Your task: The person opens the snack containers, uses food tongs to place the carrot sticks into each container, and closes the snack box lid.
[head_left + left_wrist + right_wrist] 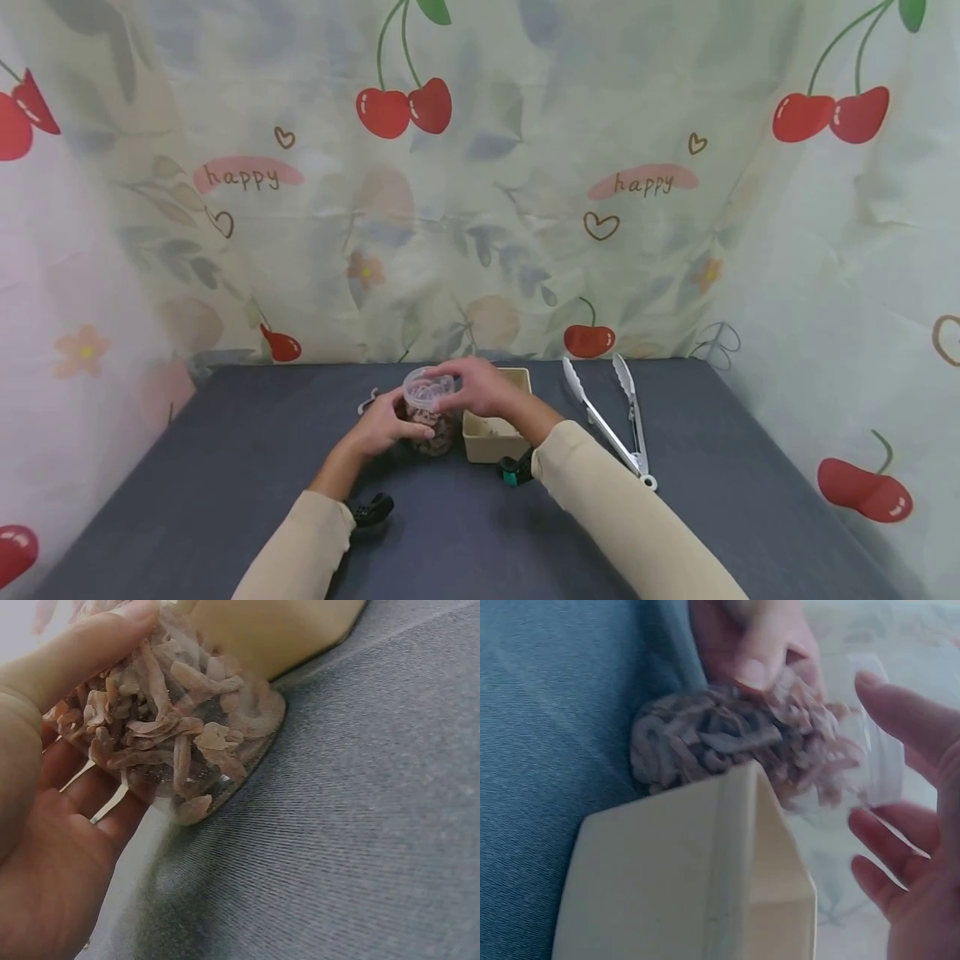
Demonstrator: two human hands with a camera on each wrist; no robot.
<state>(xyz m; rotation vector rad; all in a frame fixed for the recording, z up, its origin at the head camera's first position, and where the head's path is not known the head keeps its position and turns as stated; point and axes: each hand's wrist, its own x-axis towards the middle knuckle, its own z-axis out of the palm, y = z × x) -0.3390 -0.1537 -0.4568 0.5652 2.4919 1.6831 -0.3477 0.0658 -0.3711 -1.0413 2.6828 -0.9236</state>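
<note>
A clear plastic jar (431, 435) of brownish-pink dried strips (176, 720) stands on the dark tabletop. My left hand (380, 427) grips its body from the left, the thumb (97, 645) across the near side and the fingers round the far side. On top sits a translucent round lid (427, 390). My right hand (480, 387) reaches over from the right and holds this lid by its edge, thumb on one side and fingertips on the other, as the right wrist view shows.
Just right of the jar stands a cream rectangular container (491, 450), under my right forearm. Metal tongs (607, 425) lie spread farther right. A small metal object (367, 402) lies partly hidden behind my left hand. A printed curtain (480, 208) hangs at the back edge.
</note>
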